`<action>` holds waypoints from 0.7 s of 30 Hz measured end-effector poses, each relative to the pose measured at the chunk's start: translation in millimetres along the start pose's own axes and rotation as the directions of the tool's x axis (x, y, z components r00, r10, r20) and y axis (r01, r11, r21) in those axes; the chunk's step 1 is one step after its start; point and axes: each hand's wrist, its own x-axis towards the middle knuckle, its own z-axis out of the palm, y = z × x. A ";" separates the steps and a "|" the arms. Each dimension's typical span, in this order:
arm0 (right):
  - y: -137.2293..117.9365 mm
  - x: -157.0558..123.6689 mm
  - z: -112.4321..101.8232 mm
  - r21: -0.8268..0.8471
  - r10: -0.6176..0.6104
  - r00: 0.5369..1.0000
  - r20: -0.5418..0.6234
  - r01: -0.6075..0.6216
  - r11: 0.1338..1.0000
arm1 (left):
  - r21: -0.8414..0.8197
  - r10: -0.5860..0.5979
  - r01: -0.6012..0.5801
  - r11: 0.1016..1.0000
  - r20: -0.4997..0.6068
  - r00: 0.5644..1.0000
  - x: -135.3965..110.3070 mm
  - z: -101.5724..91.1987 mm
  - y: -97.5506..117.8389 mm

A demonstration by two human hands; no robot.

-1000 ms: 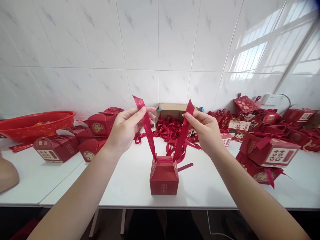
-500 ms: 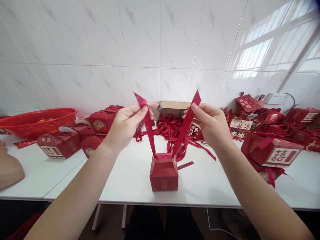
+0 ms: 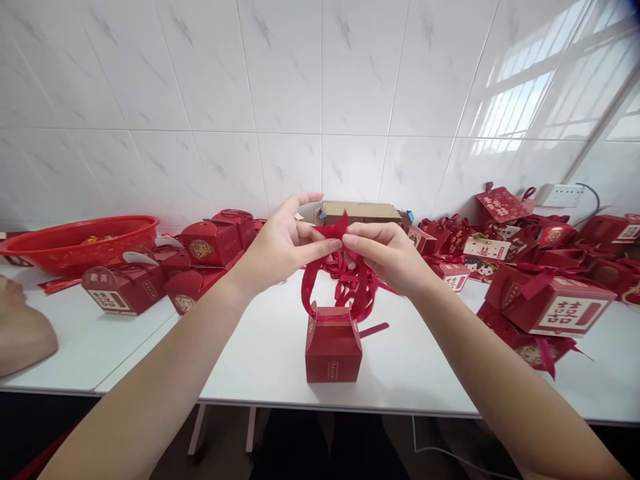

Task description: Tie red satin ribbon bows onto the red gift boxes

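A small red gift box (image 3: 334, 350) stands upright on the white table, with a dark red ribbon (image 3: 309, 283) threaded through its top. The ribbon's two ends rise in a loop and meet above the box. My left hand (image 3: 293, 243) pinches one end between thumb and fingers, its index finger raised. Close against it, my right hand (image 3: 383, 250) pinches the other end where the two cross. Fingers partly hide the crossing. Behind the box lies a heap of loose ribbons, and a flat red strip (image 3: 375, 329) sticks out at its right side.
At the left are a red plastic basin (image 3: 80, 243) and several red gift boxes (image 3: 125, 290). More boxes with ribbon handles (image 3: 555, 300) are stacked at the right. A cardboard box (image 3: 363, 211) stands by the tiled wall. Another person's arm (image 3: 25, 327) rests at the left edge.
My hands have come together from well apart, bringing the two ribbon ends across each other above the box. The ribbon has gone from two upright strands to a rounded loop.
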 end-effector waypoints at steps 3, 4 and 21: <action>6.6 -3.7 -1.9 -0.042 -0.020 1.000 -0.007 0.020 0.999 | -0.030 -0.030 0.032 0.999 0.072 0.997 -0.1 -0.5 -1.4; 9.2 -4.2 -2.8 -0.062 -0.030 1.000 -0.006 0.029 0.998 | -0.027 -0.034 0.037 0.999 0.096 0.995 -0.2 -1.3 -2.6; 31.9 -8.0 -21.2 -0.818 -0.415 0.855 0.310 0.463 0.342 | -0.346 -0.262 0.295 0.891 0.140 0.955 -3.0 -7.5 -29.3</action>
